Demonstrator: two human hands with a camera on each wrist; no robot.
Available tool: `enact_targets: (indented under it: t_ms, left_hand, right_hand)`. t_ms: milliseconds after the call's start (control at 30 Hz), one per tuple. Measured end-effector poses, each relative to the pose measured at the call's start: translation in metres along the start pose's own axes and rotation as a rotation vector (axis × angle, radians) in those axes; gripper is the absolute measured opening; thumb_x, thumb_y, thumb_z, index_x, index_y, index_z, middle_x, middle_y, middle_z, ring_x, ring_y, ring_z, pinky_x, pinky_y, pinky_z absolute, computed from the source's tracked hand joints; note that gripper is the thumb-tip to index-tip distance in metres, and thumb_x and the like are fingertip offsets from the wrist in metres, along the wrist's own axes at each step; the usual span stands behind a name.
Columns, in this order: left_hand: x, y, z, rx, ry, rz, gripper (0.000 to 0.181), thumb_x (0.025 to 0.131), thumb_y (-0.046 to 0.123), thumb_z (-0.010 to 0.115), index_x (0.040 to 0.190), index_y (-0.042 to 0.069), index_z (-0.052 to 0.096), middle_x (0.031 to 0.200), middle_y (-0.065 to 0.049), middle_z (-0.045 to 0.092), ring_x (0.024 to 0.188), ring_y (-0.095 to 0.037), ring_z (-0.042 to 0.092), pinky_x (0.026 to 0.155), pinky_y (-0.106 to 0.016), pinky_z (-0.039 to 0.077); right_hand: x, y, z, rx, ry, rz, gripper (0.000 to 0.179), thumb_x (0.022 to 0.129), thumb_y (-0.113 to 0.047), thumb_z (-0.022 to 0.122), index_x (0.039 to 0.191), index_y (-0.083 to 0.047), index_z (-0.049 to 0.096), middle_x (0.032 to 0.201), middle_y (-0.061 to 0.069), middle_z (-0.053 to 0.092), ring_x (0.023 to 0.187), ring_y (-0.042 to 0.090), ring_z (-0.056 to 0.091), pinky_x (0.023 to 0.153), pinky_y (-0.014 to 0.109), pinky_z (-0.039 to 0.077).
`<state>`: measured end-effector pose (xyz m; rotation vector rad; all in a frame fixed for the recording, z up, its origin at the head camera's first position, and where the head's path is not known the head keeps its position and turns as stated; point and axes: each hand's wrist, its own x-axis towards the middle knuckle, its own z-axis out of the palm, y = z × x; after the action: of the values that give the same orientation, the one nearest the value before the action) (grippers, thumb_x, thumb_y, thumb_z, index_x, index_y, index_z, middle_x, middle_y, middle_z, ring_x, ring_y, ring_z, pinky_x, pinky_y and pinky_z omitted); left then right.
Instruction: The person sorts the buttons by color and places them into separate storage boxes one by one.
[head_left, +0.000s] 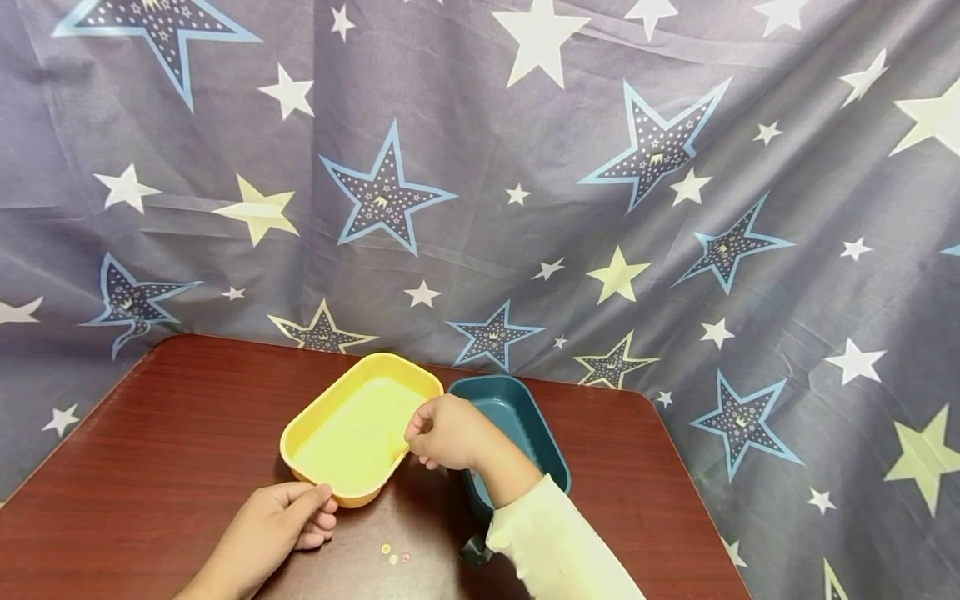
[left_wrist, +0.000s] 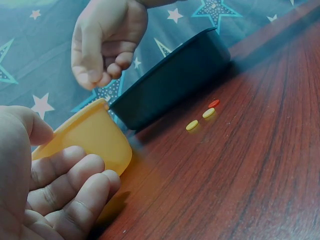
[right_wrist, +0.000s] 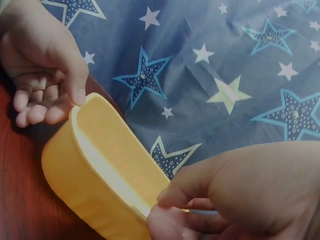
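A yellow plastic tray (head_left: 358, 367) with rounded corners sits on the table. My left hand (head_left: 288, 521) grips its near corner, the thumb on the rim and the other fingers curled against the outside wall. My right hand (head_left: 447, 433) is over the tray's right side, thumb and forefinger brought together close above the rim; I cannot tell whether something small is between them. In the left wrist view, curtain shows between the right fingertips and the rim. Behind the right forearm stands a dark teal tray (head_left: 551, 442), partly hidden. Three small button-like discs (left_wrist: 208, 113), two yellowish and one reddish, lie on the table.
The reddish-brown wooden table (head_left: 187, 425) ends at the back against a grey curtain (head_left: 465, 167) printed with stars. A small black object (head_left: 475, 551) shows beside the right sleeve (head_left: 562, 542). The two trays stand side by side.
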<state>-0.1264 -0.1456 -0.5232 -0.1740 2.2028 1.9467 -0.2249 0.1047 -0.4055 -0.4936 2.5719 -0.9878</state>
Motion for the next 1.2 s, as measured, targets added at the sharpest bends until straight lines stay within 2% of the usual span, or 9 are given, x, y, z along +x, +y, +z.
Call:
enact_targets:
  t_ms: [200,400,467,633,700,867,1200]
  left_hand:
    - [0.001,-0.001,0.0,-0.007,0.0,0.001,0.043,0.108,0.035,0.061,0.108,-0.005,0.073,0.09,-0.013,0.076,0.08,-0.02,0.078,0.073,-0.03,0.067]
    - [0.0,-0.002,-0.001,0.009,-0.004,0.0,0.043,0.107,0.036,0.061,0.109,-0.004,0.074,0.09,-0.013,0.077,0.079,-0.019,0.077,0.072,-0.029,0.067]
    - [0.0,-0.002,-0.001,0.012,-0.007,0.003,0.043,0.107,0.037,0.061,0.109,-0.004,0.074,0.09,-0.013,0.077,0.079,-0.019,0.077,0.072,-0.029,0.067]
    - [0.001,-0.003,-0.001,0.009,-0.01,0.008,0.043,0.107,0.037,0.061,0.108,-0.004,0.074,0.09,-0.013,0.077,0.079,-0.019,0.077,0.072,-0.029,0.067]
    - [0.001,-0.003,-0.001,0.004,-0.009,0.01,0.043,0.107,0.037,0.061,0.108,-0.005,0.074,0.09,-0.013,0.076,0.079,-0.019,0.077,0.072,-0.029,0.067]
    - [0.002,-0.003,0.0,-0.002,-0.01,0.009,0.044,0.108,0.036,0.06,0.109,-0.005,0.073,0.091,-0.013,0.076,0.079,-0.019,0.077,0.072,-0.029,0.067]
    - [-0.001,-0.001,0.0,0.012,-0.009,-0.001,0.044,0.107,0.038,0.062,0.108,-0.004,0.075,0.091,-0.013,0.077,0.08,-0.019,0.077,0.072,-0.029,0.067]
  right_hand:
    - [-0.017,-0.003,0.002,-0.127,-0.023,-0.037,0.017,0.089,-0.011,0.076,0.076,-0.02,0.071,0.058,-0.005,0.065,0.051,0.011,0.064,0.044,0.027,0.052]
    - [-0.03,-0.005,0.012,-0.28,-0.036,-0.096,0.017,0.087,-0.02,0.08,0.075,-0.027,0.069,0.051,-0.015,0.06,0.048,0.003,0.062,0.051,0.021,0.049]
    - [-0.035,-0.005,0.017,-0.323,-0.045,-0.113,0.017,0.085,-0.022,0.08,0.074,-0.029,0.07,0.049,-0.017,0.058,0.053,0.002,0.06,0.056,0.019,0.047]
    - [-0.045,-0.003,0.034,-0.424,-0.09,-0.16,0.02,0.078,-0.022,0.082,0.069,-0.032,0.069,0.056,-0.022,0.056,0.064,0.0,0.052,0.059,0.016,0.044]
    - [-0.049,-0.001,0.04,-0.453,-0.11,-0.162,0.021,0.078,-0.024,0.085,0.068,-0.033,0.068,0.06,-0.023,0.056,0.064,-0.001,0.053,0.057,0.016,0.044]
    - [-0.057,0.004,0.055,-0.506,-0.134,-0.127,0.023,0.076,-0.03,0.089,0.067,-0.034,0.069,0.061,-0.024,0.056,0.07,0.001,0.05,0.065,0.017,0.043]
    - [-0.067,0.019,0.074,-0.532,-0.105,-0.13,0.024,0.074,-0.034,0.092,0.07,-0.033,0.068,0.063,-0.025,0.056,0.071,0.002,0.05,0.066,0.016,0.044]
